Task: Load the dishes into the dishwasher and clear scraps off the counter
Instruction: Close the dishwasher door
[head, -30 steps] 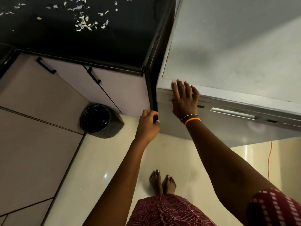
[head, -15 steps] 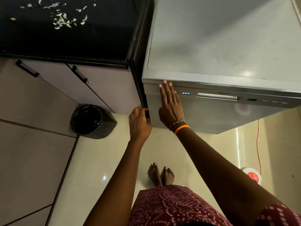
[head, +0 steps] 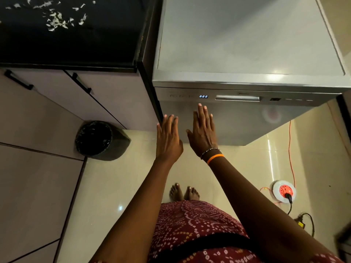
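A silver dishwasher [head: 247, 54] stands right of the black counter [head: 85, 44], its door closed and a blue display [head: 203, 96] lit beside the handle [head: 237, 98]. Pale scraps [head: 57, 21] lie scattered on the counter at the top left. My left hand [head: 168, 137] is held flat with straight fingers at the door's left edge. My right hand [head: 204, 131], with bangles on the wrist, is flat with straight fingers in front of the door below the display. Neither hand holds anything. No dishes are in view.
A black lined bin [head: 98, 140] stands on the floor below the cabinet doors [head: 85, 103]. A white and red socket reel [head: 284, 191] with an orange cord lies on the floor to the right. My bare feet [head: 184, 192] are on the pale tiles.
My left hand has let go of the door's left edge and opened flat. My right hand has slid down from the door's top to below the display. The display lit up.
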`<state>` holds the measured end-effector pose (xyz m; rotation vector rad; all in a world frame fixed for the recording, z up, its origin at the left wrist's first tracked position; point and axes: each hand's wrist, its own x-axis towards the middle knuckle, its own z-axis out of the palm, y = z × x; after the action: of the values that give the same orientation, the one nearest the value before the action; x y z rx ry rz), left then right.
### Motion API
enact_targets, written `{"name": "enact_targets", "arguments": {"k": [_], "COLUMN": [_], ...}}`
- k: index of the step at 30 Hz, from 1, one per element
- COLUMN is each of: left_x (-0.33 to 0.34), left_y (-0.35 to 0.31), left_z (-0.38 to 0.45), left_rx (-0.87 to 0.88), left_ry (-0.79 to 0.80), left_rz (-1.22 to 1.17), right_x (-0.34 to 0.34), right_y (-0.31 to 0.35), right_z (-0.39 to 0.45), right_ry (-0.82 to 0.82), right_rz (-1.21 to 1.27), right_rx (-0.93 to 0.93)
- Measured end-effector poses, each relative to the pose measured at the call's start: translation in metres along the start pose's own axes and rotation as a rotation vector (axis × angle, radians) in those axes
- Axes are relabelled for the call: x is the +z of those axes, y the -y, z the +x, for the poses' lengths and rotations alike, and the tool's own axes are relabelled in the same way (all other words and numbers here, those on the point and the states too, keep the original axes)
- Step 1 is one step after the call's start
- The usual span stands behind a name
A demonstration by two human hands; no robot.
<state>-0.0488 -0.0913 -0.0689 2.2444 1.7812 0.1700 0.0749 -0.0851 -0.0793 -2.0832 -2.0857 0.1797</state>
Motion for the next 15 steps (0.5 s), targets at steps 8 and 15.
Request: {"name": "enact_targets", "arguments": {"k": [8,15], "left_x": [-0.003,-0.007], "left_y": [-0.011,-0.011], "left_z": [-0.007,-0.011], "left_rx": [0.038,0.035], "left_ry": [-0.032,-0.032], "left_rz": [0.008,0.022], "right_x": [-0.008,-0.015], "right_y": [-0.008,-0.014], "right_z": [-0.01,-0.018], "right_ry": [0.03,0.059], "right_rz": [0.003,0.013], "right_rx": [0.021,0.059]}}
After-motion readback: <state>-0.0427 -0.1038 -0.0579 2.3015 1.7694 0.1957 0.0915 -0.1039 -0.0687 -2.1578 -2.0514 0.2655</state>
